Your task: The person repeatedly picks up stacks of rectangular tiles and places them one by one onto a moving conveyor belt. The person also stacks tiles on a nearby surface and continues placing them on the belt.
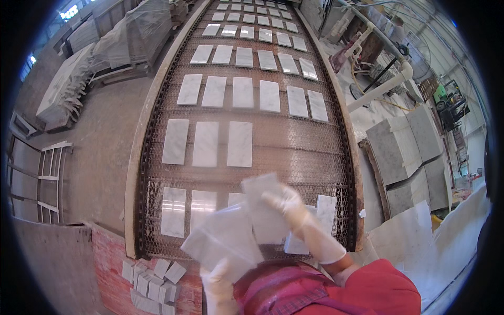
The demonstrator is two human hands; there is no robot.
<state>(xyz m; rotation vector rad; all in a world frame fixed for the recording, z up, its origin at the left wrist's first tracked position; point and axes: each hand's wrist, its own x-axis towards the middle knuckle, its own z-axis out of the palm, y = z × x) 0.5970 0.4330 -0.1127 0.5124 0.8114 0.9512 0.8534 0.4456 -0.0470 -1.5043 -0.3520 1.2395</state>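
Note:
White gloves cover both of my hands. My left hand [218,278] is closed on the lower edge of a few overlapping marble tiles [223,241], tilted in front of my red clothing. To its right, my right hand [286,207] grips a single greyish marble tile [261,193] by its right side, raised over the near end of a wire-mesh conveyor [299,173]. Beneath my hands, a near row of white tiles lies on the mesh, partly hidden; one tile [173,212] shows fully at its left end. Beyond, a row of three includes another tile [240,144].
Rows of tiles run up the conveyor between raised side rails [143,142]. Small tile stacks [152,286] sit on a red surface at lower left. Large grey slabs [401,147] stand at right, near a white pipe [380,89]. A metal rack [50,178] is at left.

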